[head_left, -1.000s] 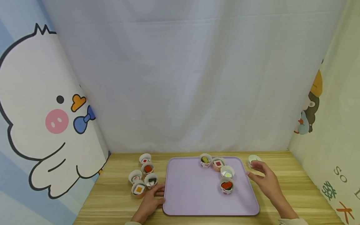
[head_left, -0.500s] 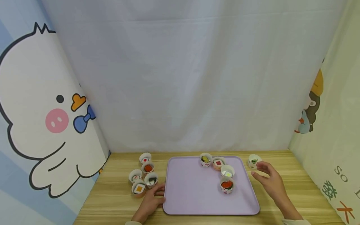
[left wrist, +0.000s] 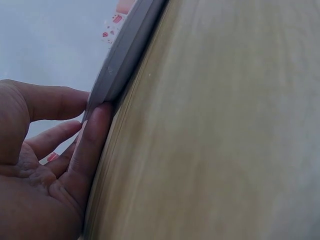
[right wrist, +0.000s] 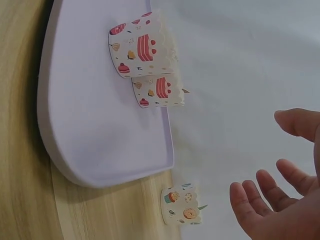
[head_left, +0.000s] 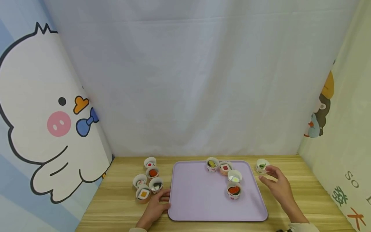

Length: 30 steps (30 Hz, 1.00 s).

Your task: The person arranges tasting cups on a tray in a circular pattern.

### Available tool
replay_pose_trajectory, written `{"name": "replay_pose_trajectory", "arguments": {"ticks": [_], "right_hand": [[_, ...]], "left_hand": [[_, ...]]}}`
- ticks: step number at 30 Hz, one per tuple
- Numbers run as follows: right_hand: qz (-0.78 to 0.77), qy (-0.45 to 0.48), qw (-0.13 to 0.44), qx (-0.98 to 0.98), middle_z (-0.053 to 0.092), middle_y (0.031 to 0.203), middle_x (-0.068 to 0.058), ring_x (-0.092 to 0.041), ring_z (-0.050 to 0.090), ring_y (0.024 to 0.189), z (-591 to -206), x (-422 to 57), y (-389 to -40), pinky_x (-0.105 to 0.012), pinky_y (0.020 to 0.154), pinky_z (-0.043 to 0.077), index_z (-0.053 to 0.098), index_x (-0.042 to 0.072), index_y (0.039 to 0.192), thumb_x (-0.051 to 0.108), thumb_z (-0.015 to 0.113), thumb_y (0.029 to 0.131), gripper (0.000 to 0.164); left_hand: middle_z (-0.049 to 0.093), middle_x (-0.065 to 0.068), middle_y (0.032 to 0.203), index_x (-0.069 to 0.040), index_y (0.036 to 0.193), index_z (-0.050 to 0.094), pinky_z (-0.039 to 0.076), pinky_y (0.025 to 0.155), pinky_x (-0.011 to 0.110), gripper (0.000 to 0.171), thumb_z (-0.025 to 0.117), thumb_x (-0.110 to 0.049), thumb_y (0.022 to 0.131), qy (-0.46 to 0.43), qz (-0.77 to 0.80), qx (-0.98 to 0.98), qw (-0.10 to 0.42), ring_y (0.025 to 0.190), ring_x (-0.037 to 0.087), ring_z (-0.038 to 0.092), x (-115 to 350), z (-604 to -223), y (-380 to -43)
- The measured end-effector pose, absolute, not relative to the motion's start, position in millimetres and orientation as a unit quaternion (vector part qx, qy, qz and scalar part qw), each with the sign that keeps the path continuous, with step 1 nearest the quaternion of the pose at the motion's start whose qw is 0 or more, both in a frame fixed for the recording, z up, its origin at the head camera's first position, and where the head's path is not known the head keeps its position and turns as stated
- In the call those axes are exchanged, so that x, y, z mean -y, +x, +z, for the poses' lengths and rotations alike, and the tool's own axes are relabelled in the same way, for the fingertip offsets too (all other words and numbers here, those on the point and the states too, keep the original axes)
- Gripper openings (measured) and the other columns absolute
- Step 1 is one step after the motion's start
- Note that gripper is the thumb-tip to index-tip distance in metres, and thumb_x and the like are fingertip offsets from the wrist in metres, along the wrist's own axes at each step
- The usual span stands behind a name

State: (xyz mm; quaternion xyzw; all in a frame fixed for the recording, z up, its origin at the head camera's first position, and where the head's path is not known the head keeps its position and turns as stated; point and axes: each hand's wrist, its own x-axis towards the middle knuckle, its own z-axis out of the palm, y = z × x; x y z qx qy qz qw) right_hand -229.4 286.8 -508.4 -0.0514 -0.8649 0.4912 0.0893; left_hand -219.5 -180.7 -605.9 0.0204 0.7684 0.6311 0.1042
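Observation:
My left hand (head_left: 154, 206) rests on the table at the left edge of the lilac tray (head_left: 197, 199). In the left wrist view, its thumb and a straight finger touch the tray's rim (left wrist: 112, 75). My right hand (head_left: 278, 187) hovers beyond the tray's right side, fingers loosely bent and holding nothing. Just left of its fingertips, a patterned paper cup (head_left: 262, 166) with something green in it stands on the table. The right wrist view shows that paper cup (right wrist: 181, 206) apart from the fingers. On the tray, several paper cups (head_left: 233, 190) stand in a bent row at the right.
Left of the tray, several more paper cups (head_left: 143, 194) with coloured contents cluster on the wooden table (head_left: 107, 199), close to my left hand. A white curtain (head_left: 185, 96) hangs behind the table. Printed cloths flank both sides, one with a large duck (head_left: 37, 106).
My right hand has drawn back a little to the right from the cup with the green filling, uncovering it. The left hand and the tray stay where they were.

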Motion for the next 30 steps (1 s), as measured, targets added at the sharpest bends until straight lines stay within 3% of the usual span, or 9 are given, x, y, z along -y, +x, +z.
{"name": "replay_pose_trajectory", "arguments": {"ticks": [4, 6, 9, 12, 21, 30], "right_hand": [[0.49, -0.065, 0.091, 0.865, 0.046, 0.144, -0.021, -0.03, 0.044, 0.13, -513, -288, -235, -0.005, 0.085, 0.041, 0.04, -0.001, 0.142, 0.031, 0.069, 0.092, 0.066], [0.488, -0.071, 0.092, 0.865, 0.044, 0.145, -0.022, -0.034, 0.042, 0.132, -515, -289, -237, -0.017, 0.095, 0.045, 0.038, -0.002, 0.143, 0.029, 0.069, 0.091, 0.068], [0.492, -0.076, 0.095, 0.862, 0.041, 0.147, -0.024, -0.038, 0.037, 0.136, -518, -290, -241, -0.041, 0.107, 0.041, 0.036, -0.004, 0.144, 0.023, 0.07, 0.091, 0.069], [0.496, -0.079, 0.095, 0.86, 0.036, 0.149, -0.027, -0.042, 0.032, 0.14, -521, -292, -244, -0.054, 0.111, 0.035, 0.034, -0.005, 0.145, 0.021, 0.07, 0.09, 0.07], [0.493, -0.101, 0.097, 0.859, 0.026, 0.152, -0.031, -0.046, 0.023, 0.143, -525, -296, -253, -0.059, 0.115, 0.027, 0.031, -0.003, 0.147, 0.012, 0.071, 0.088, 0.073], [0.494, -0.092, 0.086, 0.86, 0.021, 0.155, -0.032, -0.05, 0.022, 0.141, -533, -308, -272, -0.063, 0.112, 0.027, 0.017, -0.003, 0.153, 0.017, 0.07, 0.088, 0.087]], "left_hand": [[0.057, 0.026, 0.124, 0.005, 0.139, 0.049, 0.058, 0.066, 0.035, 0.06, 0.065, 0.005, 0.082, 0.021, 0.629, -0.77, 0.105, 0.102, 0.022, 0.059, 181, -605, -219], [0.057, 0.025, 0.124, 0.004, 0.139, 0.049, 0.058, 0.066, 0.035, 0.06, 0.065, 0.005, 0.082, 0.02, 0.629, -0.77, 0.106, 0.102, 0.022, 0.059, 180, -604, -218], [0.057, 0.024, 0.123, 0.004, 0.14, 0.049, 0.058, 0.065, 0.035, 0.061, 0.065, 0.005, 0.082, 0.022, 0.632, -0.768, 0.104, 0.101, 0.022, 0.059, 180, -602, -217], [0.057, 0.024, 0.123, 0.004, 0.14, 0.049, 0.058, 0.065, 0.035, 0.061, 0.066, 0.005, 0.081, 0.023, 0.636, -0.764, 0.102, 0.101, 0.022, 0.059, 180, -601, -216], [0.057, 0.024, 0.124, 0.004, 0.139, 0.049, 0.058, 0.065, 0.035, 0.061, 0.066, 0.005, 0.081, 0.023, 0.637, -0.763, 0.105, 0.1, 0.02, 0.058, 180, -600, -217], [0.056, 0.023, 0.123, 0.005, 0.139, 0.049, 0.058, 0.066, 0.035, 0.061, 0.065, 0.006, 0.079, 0.025, 0.643, -0.759, 0.105, 0.099, 0.02, 0.058, 180, -600, -217]]}}
